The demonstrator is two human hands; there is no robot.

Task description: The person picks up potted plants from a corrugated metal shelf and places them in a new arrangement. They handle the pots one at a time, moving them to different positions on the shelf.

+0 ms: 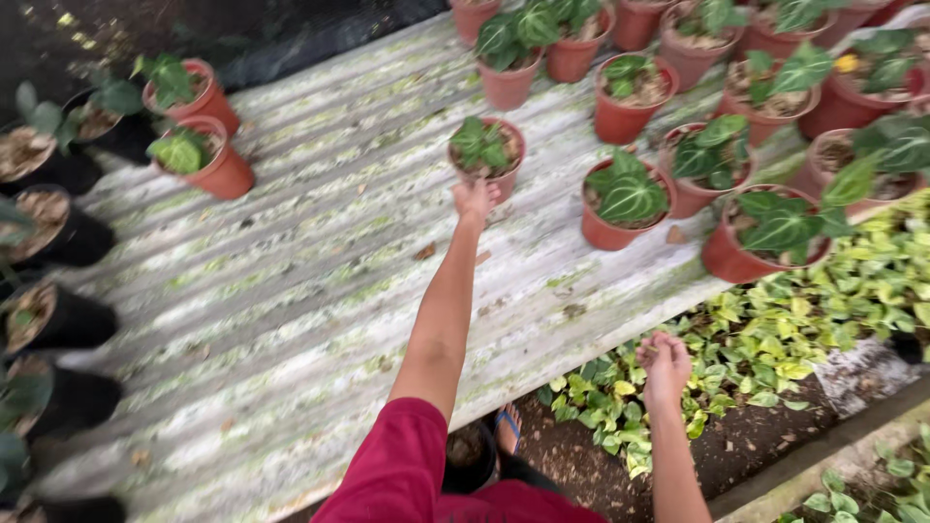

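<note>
Terracotta-coloured pot [487,155] with a small green plant stands alone mid-desk, my left hand [475,199] reaching just beneath its rim.

I judge the work partly done: many like pots [620,203] crowd the right side, two [199,145] stand far left beside black grow bags [68,237], with bare corrugated desk [291,291], grey and moss-streaked, between. My left grip looks loosely spread, holding nothing; my right hand [666,366] is curled, contents unclear, above yellow-green groundcover [775,339].

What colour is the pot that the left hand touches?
Terracotta red-orange pot, at the left hand; head view.
</note>
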